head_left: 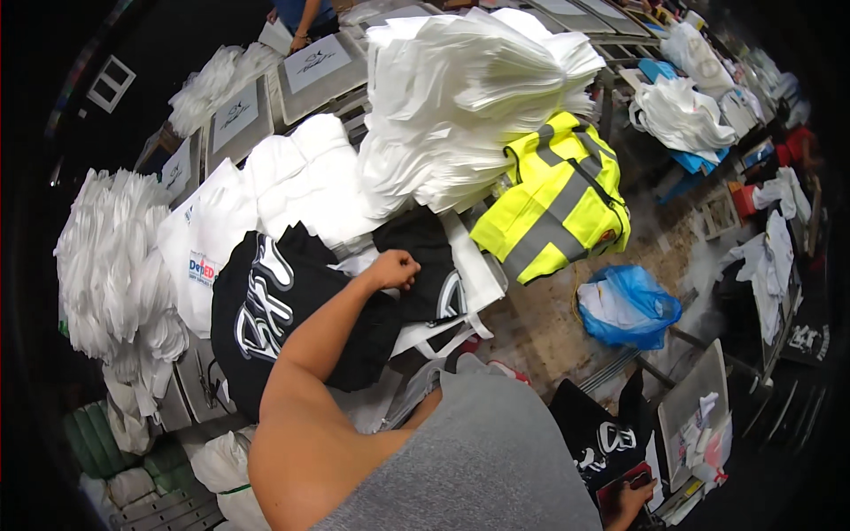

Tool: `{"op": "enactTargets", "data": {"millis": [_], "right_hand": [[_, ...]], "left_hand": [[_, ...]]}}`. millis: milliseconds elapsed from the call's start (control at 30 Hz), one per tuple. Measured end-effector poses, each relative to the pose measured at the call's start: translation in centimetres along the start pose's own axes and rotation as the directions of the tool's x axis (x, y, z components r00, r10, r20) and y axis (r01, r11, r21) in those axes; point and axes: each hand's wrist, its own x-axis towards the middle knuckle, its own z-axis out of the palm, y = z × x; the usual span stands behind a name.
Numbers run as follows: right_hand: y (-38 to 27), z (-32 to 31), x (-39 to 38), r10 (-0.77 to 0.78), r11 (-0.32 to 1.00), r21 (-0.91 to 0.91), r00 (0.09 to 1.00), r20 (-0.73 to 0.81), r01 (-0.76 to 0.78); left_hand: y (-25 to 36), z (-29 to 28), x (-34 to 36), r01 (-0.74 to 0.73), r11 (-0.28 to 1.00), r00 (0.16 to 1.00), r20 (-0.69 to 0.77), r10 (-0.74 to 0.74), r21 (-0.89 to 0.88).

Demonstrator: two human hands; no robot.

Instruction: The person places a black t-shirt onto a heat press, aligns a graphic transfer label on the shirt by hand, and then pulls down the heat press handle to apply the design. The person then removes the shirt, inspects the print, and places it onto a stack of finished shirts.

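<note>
My left arm reaches across a black garment (310, 305) with large white-and-grey lettering, spread in dark folds. My left hand (394, 270) rests over its black cloth, the fingers curled in. Anything inside those fingers is hidden. Low at the right, my right hand (633, 497) is closed at the edge of a dark red flat thing (614, 492), whose kind I cannot make out. That thing lies against a second black garment (606, 434) with white print. A white cloth bag (474, 274) sticks out beside my left hand.
Tall stacks of white cloth (460, 97) and more white bundles (115, 265) stand ahead and left. A yellow reflective vest (558, 199) hangs over the stack's right side. A blue plastic bag (630, 308) sits at the right. Another person's hand (299, 42) shows behind grey printing boards (319, 75).
</note>
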Motion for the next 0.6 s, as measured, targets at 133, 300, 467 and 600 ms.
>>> {"op": "enactTargets", "data": {"millis": [133, 300, 467, 600], "right_hand": [[3.4, 1.9, 2.2, -0.084, 0.987, -0.145, 0.986, -0.142, 0.063], [5.8, 3.6, 3.0, -0.058, 0.991, 0.108, 0.977, -0.206, 0.082], [2.1, 0.0, 1.3, 0.074, 0.97, -0.233, 0.997, 0.03, -0.065], [0.8, 0.5, 0.8, 0.091, 0.934, -0.336, 0.99, -0.109, -0.123]], "left_hand": [[-1.2, 2.3, 0.7, 0.014, 0.999, 1.0, 0.003, -0.014, 0.038], [1.4, 2.6, 0.6, 0.072, 0.993, 0.997, -0.039, -0.069, 0.097], [-0.9, 2.5, 1.6, 0.053, 0.998, 0.997, -0.06, -0.051, 0.019], [-1.9, 2.4, 2.0, 0.033, 0.999, 0.999, -0.042, -0.034, -0.023]]}}
